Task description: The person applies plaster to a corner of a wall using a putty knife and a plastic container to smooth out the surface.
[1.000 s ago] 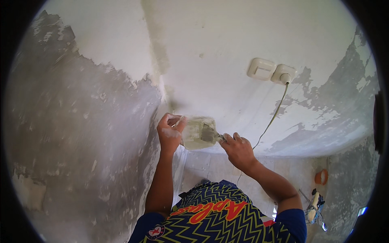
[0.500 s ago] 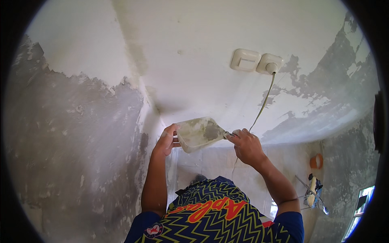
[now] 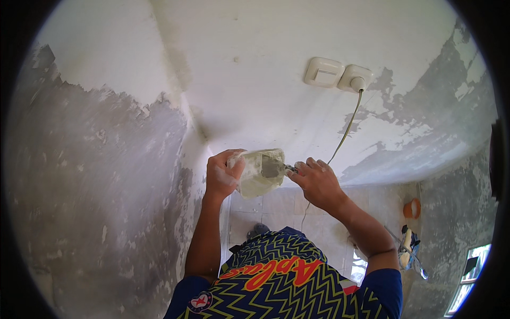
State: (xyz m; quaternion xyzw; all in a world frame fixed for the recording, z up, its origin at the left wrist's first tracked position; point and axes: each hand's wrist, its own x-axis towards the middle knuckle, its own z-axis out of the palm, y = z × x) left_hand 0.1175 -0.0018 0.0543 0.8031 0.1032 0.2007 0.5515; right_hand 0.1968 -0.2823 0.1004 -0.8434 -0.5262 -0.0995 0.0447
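My left hand (image 3: 222,173) grips the left end of a small whitish plastic container (image 3: 254,187), its thumb over the rim. Pale putty smears coat the container's inside. Closed around the handle of a putty knife, my right hand (image 3: 317,184) is just right of the container. The grey blade of the putty knife (image 3: 273,166) lies within the container's opening. White residue marks the fingers of both hands. Both are held in front of my chest, close to the wall.
Ahead is a white wall (image 3: 249,95) with a switch (image 3: 323,72) and a socket whose plugged-in cord (image 3: 348,127) hangs down on the right. Grey, patchy plaster covers the left wall (image 3: 117,202). On the tiled floor (image 3: 279,204), an orange pot (image 3: 411,208) stands at the right.
The container has turned and tilted in my left hand, whose thumb now shows over its rim. My right hand has moved slightly, and the blade now shows more plainly inside.
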